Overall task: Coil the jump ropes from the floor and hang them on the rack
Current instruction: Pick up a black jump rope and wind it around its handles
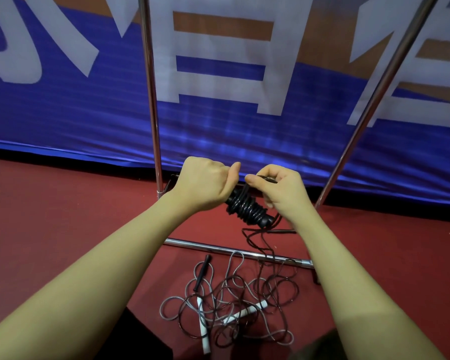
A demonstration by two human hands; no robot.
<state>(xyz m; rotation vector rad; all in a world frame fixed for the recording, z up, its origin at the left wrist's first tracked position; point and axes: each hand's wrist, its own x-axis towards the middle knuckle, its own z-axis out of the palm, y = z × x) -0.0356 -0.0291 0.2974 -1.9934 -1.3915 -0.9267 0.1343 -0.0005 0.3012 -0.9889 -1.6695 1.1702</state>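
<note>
A black jump rope (247,210) is wound in tight turns around its handles, held in the air between my hands. My left hand (205,184) is closed around the upper end of the bundle. My right hand (278,189) pinches a strand of the same cord by the bundle's top. The loose tail (260,242) hangs to the floor. Below lies a tangle of ropes (234,307): a grey one with white handles (246,311) and a dark one with a black handle (202,272). The chrome rack (151,100) stands just behind my hands.
The rack's low crossbar (218,247) runs across the red floor (63,216) between my hands and the tangle. A second slanted post (374,105) rises at the right. A blue, white and orange banner (63,105) hangs behind the rack.
</note>
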